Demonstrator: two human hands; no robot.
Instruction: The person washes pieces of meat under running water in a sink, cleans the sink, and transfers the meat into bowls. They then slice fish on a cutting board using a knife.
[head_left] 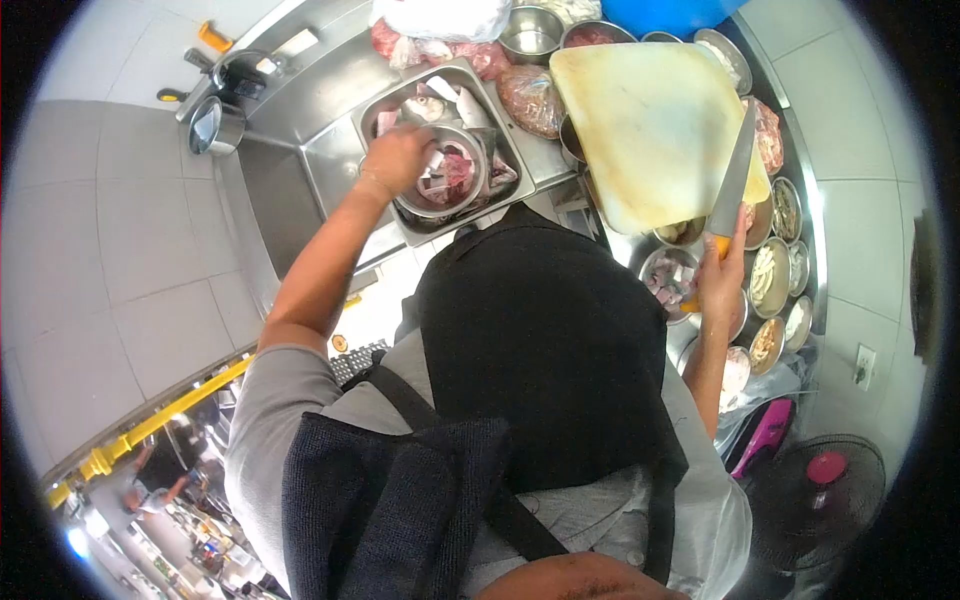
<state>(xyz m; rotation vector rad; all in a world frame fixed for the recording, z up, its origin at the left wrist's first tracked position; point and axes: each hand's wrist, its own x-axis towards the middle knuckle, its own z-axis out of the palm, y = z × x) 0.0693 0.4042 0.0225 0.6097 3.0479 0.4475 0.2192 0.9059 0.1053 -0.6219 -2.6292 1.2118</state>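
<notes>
My left hand (400,160) is over the near rim of a round metal bowl (408,207) with cut fish pieces (450,178) inside. Its fingers are curled and slightly blurred; what they hold, if anything, I cannot make out. Around and beneath the bowl, a rectangular steel pan (522,170) holds more fish, including a fish head (425,106). On the right, my right hand (720,275) grips a large knife (735,180) by its yellow handle, blade pointing forward. The blade lies over the right edge of a worn white cutting board (650,130).
An empty-looking sink basin (270,190) lies left of the pan. Bowls of ingredients, such as one of pale strips (768,280), crowd the right counter. Bagged meat (530,100) sits between pan and board. A fan (820,500) stands at the lower right. Another person (135,495) is far left.
</notes>
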